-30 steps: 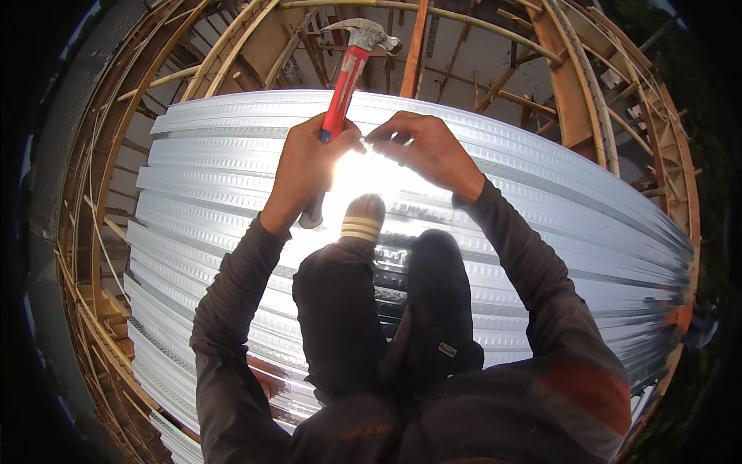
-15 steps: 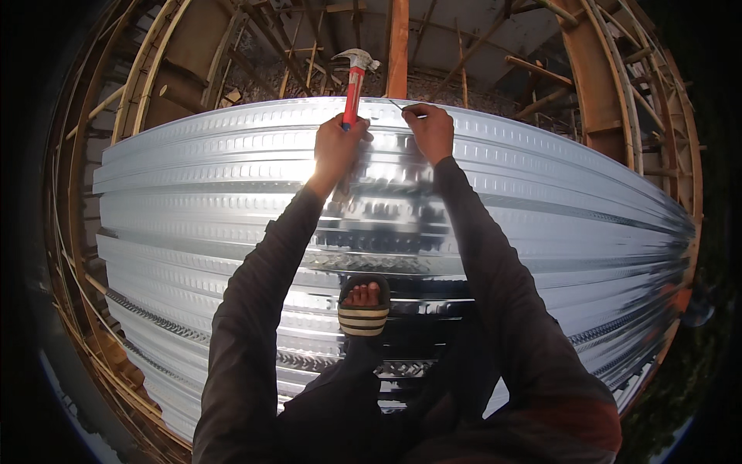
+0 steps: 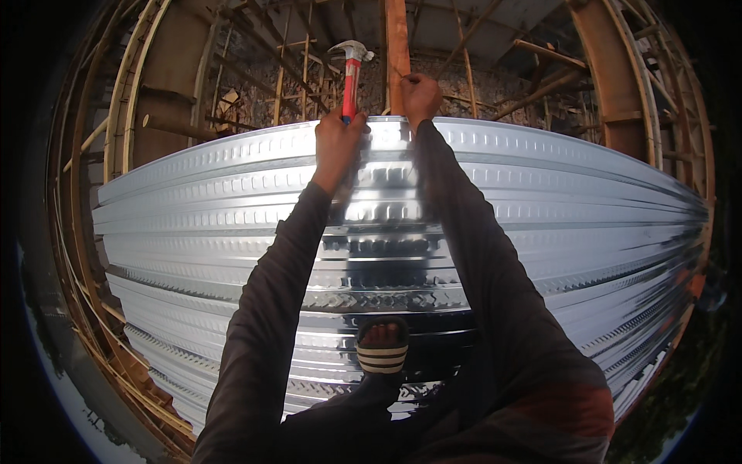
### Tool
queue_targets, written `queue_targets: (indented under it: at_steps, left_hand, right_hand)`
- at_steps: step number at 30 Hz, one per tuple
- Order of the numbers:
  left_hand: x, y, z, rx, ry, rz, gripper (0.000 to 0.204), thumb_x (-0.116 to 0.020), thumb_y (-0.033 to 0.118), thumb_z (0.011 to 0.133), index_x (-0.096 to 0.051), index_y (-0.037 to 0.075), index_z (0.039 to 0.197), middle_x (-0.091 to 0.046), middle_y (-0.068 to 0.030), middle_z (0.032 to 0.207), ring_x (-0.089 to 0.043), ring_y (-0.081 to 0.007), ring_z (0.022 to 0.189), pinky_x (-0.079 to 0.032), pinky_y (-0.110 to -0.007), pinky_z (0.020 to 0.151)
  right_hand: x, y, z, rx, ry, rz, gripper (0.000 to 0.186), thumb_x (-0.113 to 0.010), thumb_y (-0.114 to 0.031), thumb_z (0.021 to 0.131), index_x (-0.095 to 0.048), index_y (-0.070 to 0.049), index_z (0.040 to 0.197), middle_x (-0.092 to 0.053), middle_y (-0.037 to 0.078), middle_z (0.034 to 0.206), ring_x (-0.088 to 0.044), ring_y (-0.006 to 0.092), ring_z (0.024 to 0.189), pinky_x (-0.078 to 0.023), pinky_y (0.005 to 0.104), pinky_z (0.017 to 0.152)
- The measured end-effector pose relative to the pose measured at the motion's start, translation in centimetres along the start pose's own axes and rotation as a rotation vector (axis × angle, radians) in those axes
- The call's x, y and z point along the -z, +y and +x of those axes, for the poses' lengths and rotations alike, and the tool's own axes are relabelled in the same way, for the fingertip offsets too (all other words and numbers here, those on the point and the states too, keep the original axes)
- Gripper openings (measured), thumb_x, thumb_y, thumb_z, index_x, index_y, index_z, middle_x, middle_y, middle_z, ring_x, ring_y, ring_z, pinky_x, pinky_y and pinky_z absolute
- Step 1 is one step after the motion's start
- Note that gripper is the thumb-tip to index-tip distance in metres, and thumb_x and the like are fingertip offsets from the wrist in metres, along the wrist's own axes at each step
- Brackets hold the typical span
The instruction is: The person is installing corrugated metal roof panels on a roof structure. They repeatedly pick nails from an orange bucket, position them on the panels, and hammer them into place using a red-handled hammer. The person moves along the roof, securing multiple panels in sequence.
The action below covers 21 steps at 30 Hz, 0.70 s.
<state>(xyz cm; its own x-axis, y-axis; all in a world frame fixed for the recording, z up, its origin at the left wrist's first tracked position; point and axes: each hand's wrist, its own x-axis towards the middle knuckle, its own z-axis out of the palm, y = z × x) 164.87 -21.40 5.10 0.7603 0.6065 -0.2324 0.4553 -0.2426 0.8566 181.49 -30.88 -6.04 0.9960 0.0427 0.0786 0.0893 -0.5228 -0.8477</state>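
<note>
My left hand is closed on the red-handled claw hammer, holding it head up at the far edge of the shiny ribbed metal sheets. My right hand reaches just past that edge, fingers pinched on a thin nail, against or very close to an upright-looking orange-brown wooden beam; whether the nail touches the wood I cannot tell.
My sandalled foot rests on the sheets below my arms. Timber formwork and bamboo poles frame the sheets, with more beams at the right. Beyond the far edge, a lower rubble-strewn level shows between poles.
Both hands have reached farther from my body toward the sheets' far edge. My right hand has moved up to the wooden beam, and the hammer has moved slightly left since half a second ago.
</note>
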Motion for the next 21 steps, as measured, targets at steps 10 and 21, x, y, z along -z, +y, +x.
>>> queue_targets:
  at_steps: [10, 21]
  left_hand:
    - [-0.9, -1.4, 2.7, -0.223, 0.068, 0.423, 0.042, -0.061, 0.041, 0.100, -0.067, 0.000, 0.095, -0.068, -0.0279, 0.077, -0.067, -0.0491, 0.075, -0.053, -0.056, 0.069]
    - [0.4, -1.2, 6.8, -0.523, -0.127, 0.696, 0.041, -0.053, 0.040, 0.105, -0.057, 0.000, 0.097, -0.066, -0.0274, 0.071, -0.067, -0.0488, 0.071, -0.052, -0.058, 0.067]
  right_hand:
    - [-0.1, 0.5, 0.1, -0.195, -0.063, 0.187, 0.018, -0.077, -0.016, 0.077, -0.080, -0.005, 0.091, -0.077, 0.014, 0.086, -0.075, 0.0278, 0.080, -0.056, 0.0385, 0.075]
    - [-0.5, 0.9, 0.1, -0.097, -0.025, 0.177, 0.018, -0.078, -0.015, 0.079, -0.080, -0.002, 0.090, -0.075, 0.014, 0.079, -0.073, 0.0241, 0.074, -0.054, 0.0349, 0.071]
